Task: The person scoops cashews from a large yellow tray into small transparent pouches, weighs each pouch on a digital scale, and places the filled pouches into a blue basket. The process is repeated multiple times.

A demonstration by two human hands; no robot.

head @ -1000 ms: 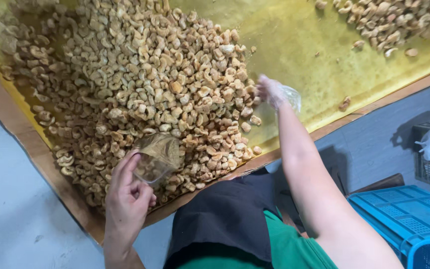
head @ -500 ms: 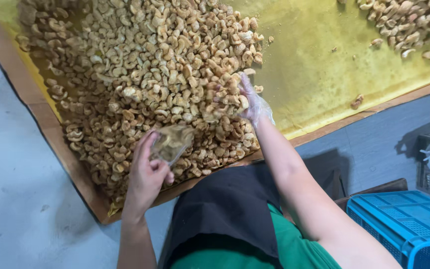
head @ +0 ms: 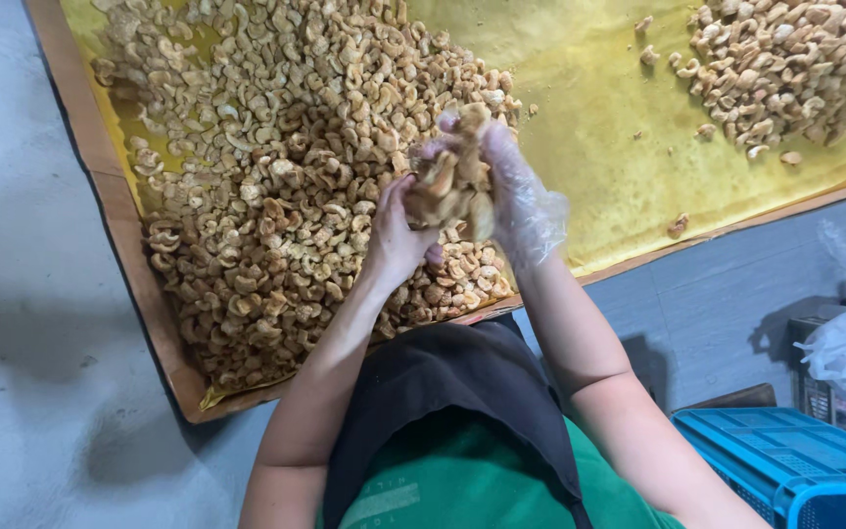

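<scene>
Cashews (head: 286, 196) on tray (head: 129, 245), crate (head: 795, 465) right.

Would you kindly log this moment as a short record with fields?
Left hand: bare, cupped under a heap of cashew pieces
Right hand: in a clear plastic glove, cupped against the same heap
Below: large pile of cashews on a yellow sheet
Second pile: far right
Tray edge: brown
Blue crate: lower right

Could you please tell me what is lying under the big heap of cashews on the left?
A yellow sheet on a brown board shows around the cashew heap; beneath the nuts themselves it is covered.
</scene>
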